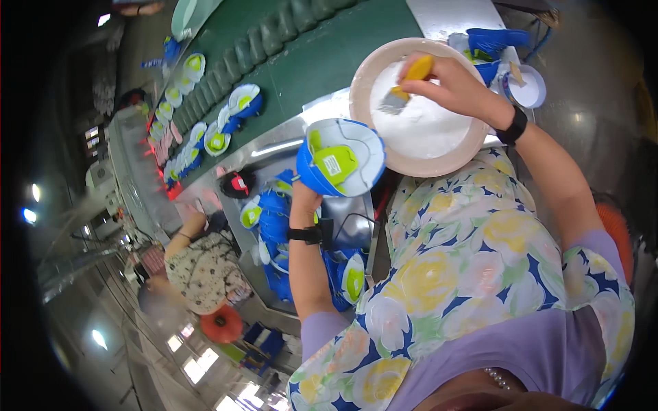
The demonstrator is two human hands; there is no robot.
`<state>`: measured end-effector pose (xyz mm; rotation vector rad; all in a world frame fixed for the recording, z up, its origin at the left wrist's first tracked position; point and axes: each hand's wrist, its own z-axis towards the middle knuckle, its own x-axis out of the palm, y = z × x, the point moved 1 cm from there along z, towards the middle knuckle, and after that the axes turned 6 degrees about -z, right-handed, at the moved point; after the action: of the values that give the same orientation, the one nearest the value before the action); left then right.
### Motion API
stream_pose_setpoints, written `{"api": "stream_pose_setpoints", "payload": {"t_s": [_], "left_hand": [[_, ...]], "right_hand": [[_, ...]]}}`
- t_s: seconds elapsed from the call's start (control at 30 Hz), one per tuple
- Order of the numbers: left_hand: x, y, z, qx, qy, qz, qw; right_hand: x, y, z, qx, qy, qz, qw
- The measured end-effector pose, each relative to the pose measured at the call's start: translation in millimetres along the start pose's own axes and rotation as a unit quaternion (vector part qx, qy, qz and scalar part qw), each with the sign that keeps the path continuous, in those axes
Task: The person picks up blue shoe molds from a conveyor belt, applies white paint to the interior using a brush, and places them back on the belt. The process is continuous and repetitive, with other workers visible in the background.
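In my right hand is a brush with a yellow handle. Its bristles touch or hover just over white paste inside a wide pale pink basin. My left hand holds a blue shoe upper just left of the basin, its open side facing up. A white lining shows inside the upper, along with a lime green tongue bearing a white label. The left fingers are mostly hidden beneath it.
A metal tray below my left arm holds several blue uppers. Beyond runs a green conveyor carrying more uppers and a row of dark rounded pieces. A white tub stands at right. Another person works at left.
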<state>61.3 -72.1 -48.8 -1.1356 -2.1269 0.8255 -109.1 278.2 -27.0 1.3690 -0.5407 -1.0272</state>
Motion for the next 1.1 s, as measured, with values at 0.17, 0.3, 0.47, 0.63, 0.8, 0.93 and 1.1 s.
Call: {"api": "stream_pose_setpoints", "payload": {"t_s": [0.17,0.3,0.47,0.63,0.8,0.93,1.1], "left_hand": [[58,1,7,0.015,0.075,-0.047,0.996],[87,3,5,0.084,0.058,-0.041,0.994],[95,18,9,0.249,0.002,0.002,0.969],[121,5,7,0.366,0.005,0.048,0.929],[111,-15,10,0.426,-0.014,0.306,0.851],[78,-17,25,0.079,0.101,0.105,0.986],[111,6,-3,-0.235,0.241,-0.251,0.908]], "right_hand": [[-6,30,15,-0.054,-0.030,-0.064,0.996],[-15,22,3,0.016,-0.135,-0.086,0.987],[4,14,-19,0.158,-0.145,-0.012,0.977],[14,24,-32,0.259,-0.118,0.125,0.951],[4,35,-31,0.214,-0.123,0.183,0.952],[-4,26,-22,0.043,-0.139,0.129,0.981],[-4,52,-17,-0.107,-0.044,0.099,0.988]]}}
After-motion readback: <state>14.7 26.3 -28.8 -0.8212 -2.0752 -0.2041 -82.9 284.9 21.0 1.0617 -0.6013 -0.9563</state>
